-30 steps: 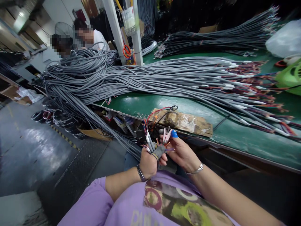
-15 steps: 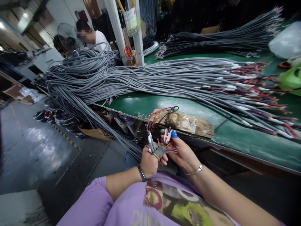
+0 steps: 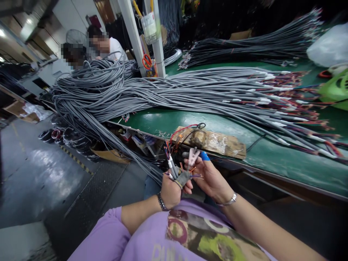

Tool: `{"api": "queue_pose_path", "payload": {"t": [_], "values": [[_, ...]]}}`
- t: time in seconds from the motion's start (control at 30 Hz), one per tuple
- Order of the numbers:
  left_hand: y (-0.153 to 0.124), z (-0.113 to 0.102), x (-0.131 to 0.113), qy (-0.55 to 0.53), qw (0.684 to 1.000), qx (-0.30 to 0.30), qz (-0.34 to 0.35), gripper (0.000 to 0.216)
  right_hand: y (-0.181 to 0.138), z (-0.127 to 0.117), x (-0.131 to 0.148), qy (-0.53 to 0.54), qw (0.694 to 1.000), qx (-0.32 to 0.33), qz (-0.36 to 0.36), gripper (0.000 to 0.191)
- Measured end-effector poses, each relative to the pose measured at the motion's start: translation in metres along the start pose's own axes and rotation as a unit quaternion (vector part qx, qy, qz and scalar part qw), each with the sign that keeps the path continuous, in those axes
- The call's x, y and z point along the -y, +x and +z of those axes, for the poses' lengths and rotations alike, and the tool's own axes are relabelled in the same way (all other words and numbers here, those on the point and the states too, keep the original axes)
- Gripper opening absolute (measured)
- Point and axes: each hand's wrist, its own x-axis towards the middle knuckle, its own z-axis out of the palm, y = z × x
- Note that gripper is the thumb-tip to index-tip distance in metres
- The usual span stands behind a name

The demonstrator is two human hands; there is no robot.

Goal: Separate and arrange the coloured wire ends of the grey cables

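Note:
My left hand (image 3: 171,192) is closed around a few grey cables (image 3: 173,167), whose coloured inner wires fan out at the top. A grey cover with a yellow edge (image 3: 182,178) sits over its thumb. Beside it, my right hand (image 3: 213,181) has a blue wrap (image 3: 205,156) on the thumb tip. A pale pink clip (image 3: 193,157) stands between this thumb and the fingers, which appear to grip it. Short orange and purple wire ends (image 3: 196,176) stick out between the two hands. The right fingertips are partly hidden behind the clip.
A worn wooden block (image 3: 214,142) with red and black leads lies at the front edge of the green table (image 3: 187,117). Long grey cables (image 3: 174,88) span the table and hang off its left side. Behind them, two people (image 3: 115,47) are by a fan.
The cable ends in my left hand have shifted slightly left. My right thumb has moved a little away from the pink clip, and the view has turned slightly. Another person's head shows at the back.

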Motion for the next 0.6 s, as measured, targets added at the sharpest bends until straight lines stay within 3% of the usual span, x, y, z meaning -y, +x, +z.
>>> {"api": "queue_pose_path", "payload": {"t": [0.17, 0.33, 0.6], "values": [[-0.002, -0.004, -0.003, -0.016, 1.0, -0.01, 0.017, 0.039, 0.001, -0.004, 0.007, -0.003, 0.999, -0.042, 0.008, 0.038], [0.001, -0.005, -0.006, 0.009, 0.998, -0.03, 0.049, 0.037, 0.003, -0.006, 0.007, -0.034, 0.997, -0.057, -0.039, 0.024], [0.003, 0.002, -0.016, 0.059, 0.996, -0.03, 0.055, 0.041, 0.01, -0.009, 0.005, -0.049, 0.998, 0.001, -0.025, 0.049]]}}
